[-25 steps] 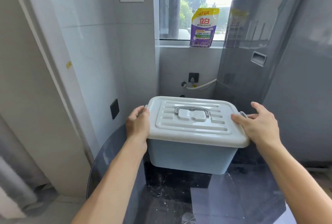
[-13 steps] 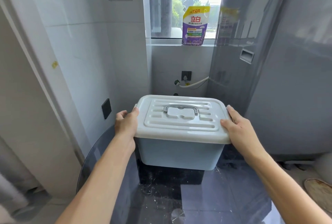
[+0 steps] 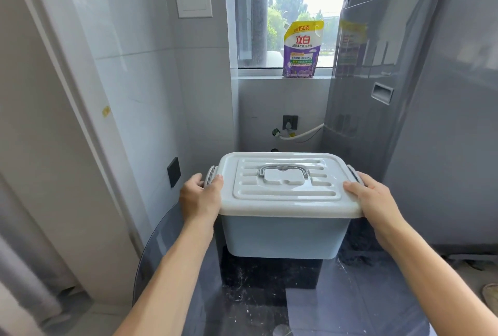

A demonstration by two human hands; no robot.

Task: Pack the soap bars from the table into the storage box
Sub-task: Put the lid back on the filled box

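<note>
Nearest, forearms: both are stretched forward over the dark glass counter (image 3: 350,306), whose round edge shows at the lower left.
Left hand (image 3: 200,196): it is set against the left short end of the storage box (image 3: 285,236), with the thumb laid over the lid's corner and the fingers (image 3: 194,180) curled round the grey side latch (image 3: 209,176); the latch is gripped, though whether it is locked cannot be told.
Right hand (image 3: 374,198): it is placed on the opposite short end, thumb flat on the lid (image 3: 285,187), the remaining fingers wrapped over the rim beside the right latch (image 3: 353,174); how tightly they are closed is hidden.
Box position: it is seen standing on the counter, directly ahead and between the two hands, at equal reach from each.
Key relation: the box's long axis runs left to right, so each hand is met by one latched end; the lid is closed, its grey carry handle (image 3: 283,171) folded flat at the centre.
Step judged: the latches are probably to be released outward and the lid lifted before anything can be packed.
Soap bars: none are visible on the counter.
Beyond: a purple detergent pouch (image 3: 301,50) is stood on the window sill, and a grey washing machine (image 3: 404,93) rises at the right.
</note>
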